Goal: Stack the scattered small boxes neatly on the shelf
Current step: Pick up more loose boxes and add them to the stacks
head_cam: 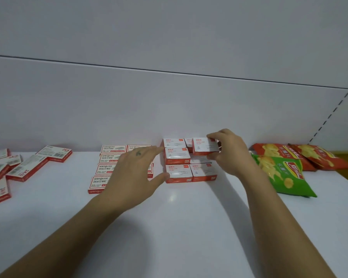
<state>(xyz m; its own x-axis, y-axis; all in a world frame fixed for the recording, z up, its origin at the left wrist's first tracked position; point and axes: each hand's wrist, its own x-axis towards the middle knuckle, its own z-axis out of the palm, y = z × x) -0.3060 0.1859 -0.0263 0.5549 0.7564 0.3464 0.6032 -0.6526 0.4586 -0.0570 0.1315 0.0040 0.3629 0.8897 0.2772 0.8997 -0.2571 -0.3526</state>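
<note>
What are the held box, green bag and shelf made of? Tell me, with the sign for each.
The held box: seems thin printed cardboard, slightly glossy; sharp folded edges. The green bag: likely glossy plastic film; crinkles and sheen. The shelf: smooth white, semi-gloss, maybe painted metal or laminate; soft reflection.

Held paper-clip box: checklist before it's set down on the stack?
1. Grip: right hand pinches the held box by its right end: ok.
2. Bracing: left hand, fingers straight, at the left side of the paper-clip stack: ok.
3. Landing spot under the held box, mostly hidden: cannot tell.
4. Held box roughly square to the rows: ok.
5. Green chip bag apart from the stack: ok.
</note>
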